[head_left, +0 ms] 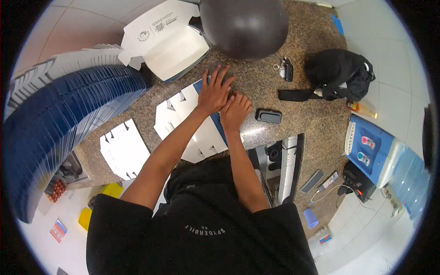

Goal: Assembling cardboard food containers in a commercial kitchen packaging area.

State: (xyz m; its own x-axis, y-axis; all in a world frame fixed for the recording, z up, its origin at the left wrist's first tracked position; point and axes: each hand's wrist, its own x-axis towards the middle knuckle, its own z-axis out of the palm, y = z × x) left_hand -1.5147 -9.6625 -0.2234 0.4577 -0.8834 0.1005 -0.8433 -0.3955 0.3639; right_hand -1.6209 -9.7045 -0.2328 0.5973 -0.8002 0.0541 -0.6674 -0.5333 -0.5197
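Note:
A flat cardboard box blank (167,120), white on its upper face with cut slots, lies on the speckled stone counter (256,87) in front of me. Along its right side runs a blue strip (218,123) that looks like a folded-over flap. My left hand (213,95) rests on the upper part of that strip, fingers stretched and spread. Beside it, my right hand (235,111) presses down at the strip's right edge, its fingers laid out with the thumb close to my left hand. Neither hand grips anything I can see.
A tall stack of blue-and-white blanks (82,98) curves along the left. A smaller white blank (124,149) lies nearby. Behind stand an opened box (176,52) and a dark round object (245,27). To the right are a black case (269,116), keys (287,71), a black bag (337,73) and a phone (312,181).

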